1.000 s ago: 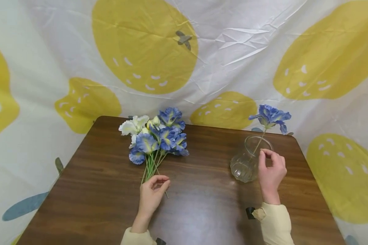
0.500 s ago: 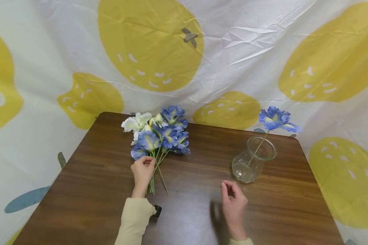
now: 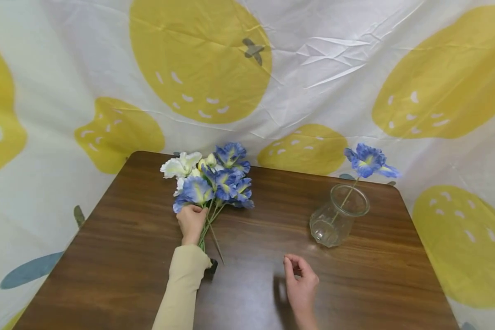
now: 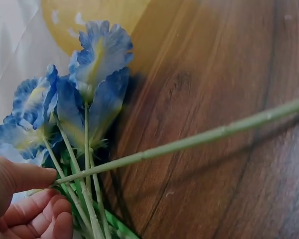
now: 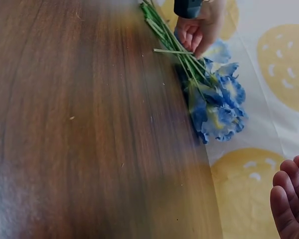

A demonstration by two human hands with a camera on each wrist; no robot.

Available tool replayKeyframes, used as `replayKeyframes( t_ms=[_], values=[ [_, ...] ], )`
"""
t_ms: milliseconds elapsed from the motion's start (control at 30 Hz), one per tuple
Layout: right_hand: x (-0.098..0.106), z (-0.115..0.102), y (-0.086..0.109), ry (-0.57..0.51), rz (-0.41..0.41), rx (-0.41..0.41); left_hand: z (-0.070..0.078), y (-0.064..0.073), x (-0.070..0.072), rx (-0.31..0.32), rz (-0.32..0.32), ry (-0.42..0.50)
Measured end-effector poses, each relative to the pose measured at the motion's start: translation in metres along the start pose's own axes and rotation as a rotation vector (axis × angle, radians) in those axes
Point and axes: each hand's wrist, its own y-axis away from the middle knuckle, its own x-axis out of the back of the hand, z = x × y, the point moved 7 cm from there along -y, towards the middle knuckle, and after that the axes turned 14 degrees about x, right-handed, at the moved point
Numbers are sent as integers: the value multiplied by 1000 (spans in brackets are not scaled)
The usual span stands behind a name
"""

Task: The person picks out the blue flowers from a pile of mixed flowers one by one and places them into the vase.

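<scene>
A bunch of blue and white artificial irises (image 3: 227, 183) lies at the back left, green stems towards me. At those stems, just below the blue blooms, is my left hand (image 3: 191, 222). Thumb and forefinger pinch one flower stem (image 4: 189, 144), which crosses over the others in the left wrist view; its bloom is hidden behind the hand. To the right, a clear glass vase (image 3: 319, 229) holds a single blue iris (image 3: 367, 160), leaning against its rim. My right hand (image 3: 300, 282) is over the table in front of the vase, fingers loosely bent and holding nothing.
The dark wooden table (image 3: 264, 220) has rounded back corners. Behind it hangs a white cloth (image 3: 297, 91) with large yellow fruit prints. A black wrist device (image 3: 211, 266) sits at my left cuff, beside the stems.
My right hand has left the iris standing in the vase and drawn back towards the table's middle. My left hand has moved forward to the bunch and pinched a stem.
</scene>
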Motion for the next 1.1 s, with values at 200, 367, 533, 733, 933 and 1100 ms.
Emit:
replayKeyframes(
  t_ms=[200, 367, 533, 733, 933, 1100],
  values=[
    [1, 2, 1, -8, 13, 3, -3, -1, 0, 22, 0, 51],
    [1, 1, 0, -17, 22, 14, -5, 1, 1, 97, -66, 134],
    [-1, -1, 0, -23, 11, 7, -6, 5, 3, 161, -124, 226],
    [-4, -3, 2, -30, 1, 3, 6, 23, 13, 68, -159, 307],
    [-10, -18, -4, -24, -9, 52, 31, 62, 28, -101, -227, 420],
    [-15, -43, -16, -78, -61, 85, 52, 100, 35, -217, -288, 472]
  ],
)
